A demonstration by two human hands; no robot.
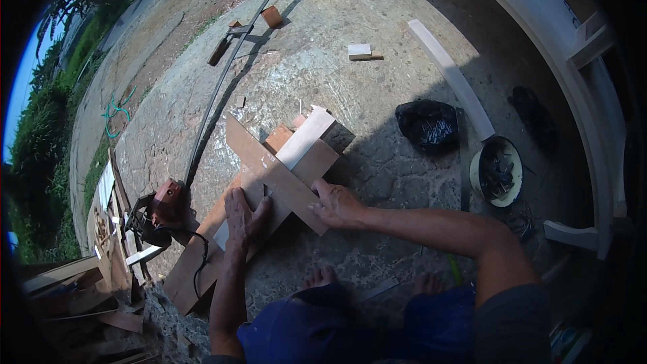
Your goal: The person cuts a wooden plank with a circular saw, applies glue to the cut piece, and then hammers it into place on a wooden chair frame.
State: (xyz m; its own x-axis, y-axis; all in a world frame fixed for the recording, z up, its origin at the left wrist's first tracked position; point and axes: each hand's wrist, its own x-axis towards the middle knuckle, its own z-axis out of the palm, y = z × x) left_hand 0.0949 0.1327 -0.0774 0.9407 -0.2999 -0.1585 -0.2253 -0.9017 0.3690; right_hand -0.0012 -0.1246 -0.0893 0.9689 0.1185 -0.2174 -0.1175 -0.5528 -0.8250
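Observation:
My right hand (337, 205) is closed on the near end of a flat wooden board (266, 163), its fingers over the edge. This board lies slantwise across a pale wooden strip (306, 136), which runs from far right to near left. On the strip's near part rests my left hand (245, 218), fingers laid flat and thumb spread toward the crossing board. Brown wooden blocks (318, 159) sit under the crossing. A longer brown plank (192, 271) reaches toward the lower left beneath the pieces; its middle is partly hidden.
At left stands a red and black corded power tool (165, 205) near scrap wood (118, 243). A long bar clamp (229, 61) lies beyond. To the right are a black bag of nails (431, 128), a bowl of hardware (477, 175), a wooden strip (451, 81) and a pale frame (546, 27).

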